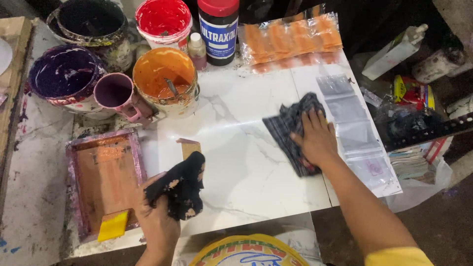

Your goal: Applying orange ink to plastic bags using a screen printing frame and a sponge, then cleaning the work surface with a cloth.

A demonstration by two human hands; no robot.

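Here, right hand spread flat, pressing checked cloth onto white slab, as if wiping; left hand clutches black rag near screen frame, paint pots behind.

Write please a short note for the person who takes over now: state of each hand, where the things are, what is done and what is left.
Left hand: holds a stained black rag at the near edge of the white marble slab.
Right hand: presses a dark checked cloth flat on the slab.
Nearby: small printing frame with yellow squeegee at left; orange ink tub behind.
Done: most of the slab looks clean.
Left: a brownish patch remains near the frame.
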